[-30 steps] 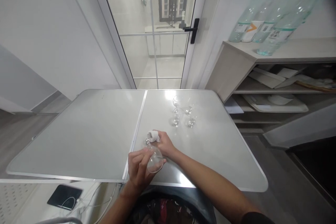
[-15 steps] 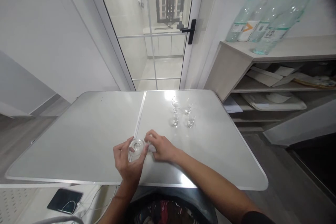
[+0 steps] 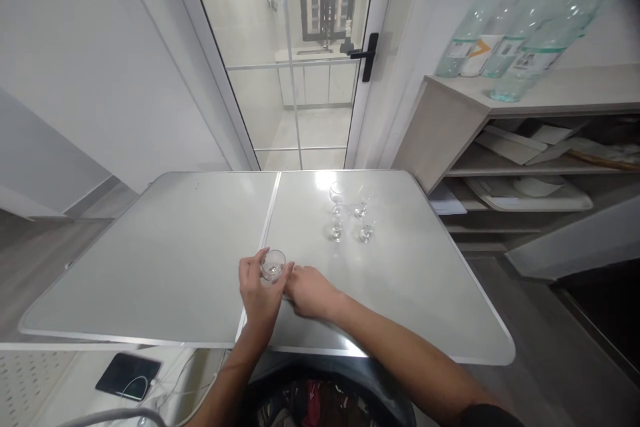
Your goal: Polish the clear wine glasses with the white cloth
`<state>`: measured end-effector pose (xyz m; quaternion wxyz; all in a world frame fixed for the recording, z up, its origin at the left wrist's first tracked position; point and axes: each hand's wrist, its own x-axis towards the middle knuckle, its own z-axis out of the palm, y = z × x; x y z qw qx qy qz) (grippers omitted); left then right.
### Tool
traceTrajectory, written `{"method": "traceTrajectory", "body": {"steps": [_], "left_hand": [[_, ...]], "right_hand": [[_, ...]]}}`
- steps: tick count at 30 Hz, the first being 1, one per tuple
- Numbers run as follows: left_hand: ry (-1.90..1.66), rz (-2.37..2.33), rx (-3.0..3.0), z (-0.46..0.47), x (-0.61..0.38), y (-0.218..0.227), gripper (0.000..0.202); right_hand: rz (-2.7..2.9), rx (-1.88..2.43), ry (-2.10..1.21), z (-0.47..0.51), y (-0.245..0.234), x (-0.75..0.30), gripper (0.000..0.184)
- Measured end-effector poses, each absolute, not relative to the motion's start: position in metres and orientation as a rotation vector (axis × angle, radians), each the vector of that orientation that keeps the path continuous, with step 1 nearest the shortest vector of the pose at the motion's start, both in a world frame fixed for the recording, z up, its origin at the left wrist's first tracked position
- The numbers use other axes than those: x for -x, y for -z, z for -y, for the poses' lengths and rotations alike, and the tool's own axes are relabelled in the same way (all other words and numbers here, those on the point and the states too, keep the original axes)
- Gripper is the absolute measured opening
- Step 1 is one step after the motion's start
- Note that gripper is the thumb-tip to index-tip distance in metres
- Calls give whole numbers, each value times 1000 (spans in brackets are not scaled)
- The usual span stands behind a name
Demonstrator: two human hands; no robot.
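Observation:
My left hand (image 3: 260,287) grips a small clear glass (image 3: 273,265) by its sides, thumb on the right and fingers on the left. The glass's round mouth faces up toward me, just above the table. Close against it on the right is my right hand (image 3: 309,290), its fingers curled shut near my left thumb. What those fingers hold is hidden; a small pale patch shows beneath them. Farther back on the right half of the table stand several clear stemmed glasses (image 3: 367,233), grouped close together.
The grey folding table (image 3: 165,260) has a metal seam down its middle. A shelf unit (image 3: 450,113) with plastic bottles (image 3: 530,60) on top stands at the right. Beyond the table is a glass door (image 3: 320,127). A dark tablet (image 3: 129,375) with cables lies below the left front edge.
The glass and my left hand have moved right and slightly away from me, and the glass has turned. My right hand has shifted slightly right; the whitish thing in it is now mostly hidden.

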<state>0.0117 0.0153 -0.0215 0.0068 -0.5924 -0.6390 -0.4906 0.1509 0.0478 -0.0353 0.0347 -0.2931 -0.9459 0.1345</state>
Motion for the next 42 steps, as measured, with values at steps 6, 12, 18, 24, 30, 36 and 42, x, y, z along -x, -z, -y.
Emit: {"method": "traceTrajectory", "body": {"steps": [6,12,18,24,30,36,42], "left_hand": [[1750,2182,1791,-39,-19,30,63],[1895,2259,1924,-59,-26,27,58],[1894,2146,1954,-64,-31,33,75],[1351,2141,2130,-37,-5,76,54],[1007,2013,2270,-25,4,89,32],[905,1993,2250,-28,-2,82,26],[870,1987,2231,-28,-2,84,25]], "right_hand": [[2884,1142,-345,-52,32,-152,39],[2773,1273,-307,-60,32,-159,47],[2657,1488,-340,-64,36,-159,58],[2487,1745,-291,-70,34,-165,57],[2473,1623,-226,-66,29,-162,29],[2507,1599,-218,-65,38,-158,29],[2510,1610,-238,-71,44,-160,35]]}}
